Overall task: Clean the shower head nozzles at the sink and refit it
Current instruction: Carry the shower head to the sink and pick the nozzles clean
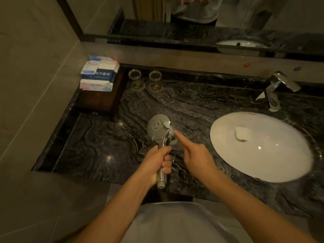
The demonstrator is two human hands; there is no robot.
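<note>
Hotel bathroom, marble vanity [201,102], sink [263,155], packaged towels [100,74]

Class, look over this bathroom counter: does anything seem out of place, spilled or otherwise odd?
Yes. The shower head, off its hose, is gripped by the left hand over the counter, not over the sink. Water glistens on the stone beside it.

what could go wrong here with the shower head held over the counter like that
The left hand grips the shower head by its handle over the dark marble counter, not the sink, so loosened grime and drips would probably land on the stone. The right hand works near the face with one finger out; a slip of the wet handle could drop it onto the counter.
</note>
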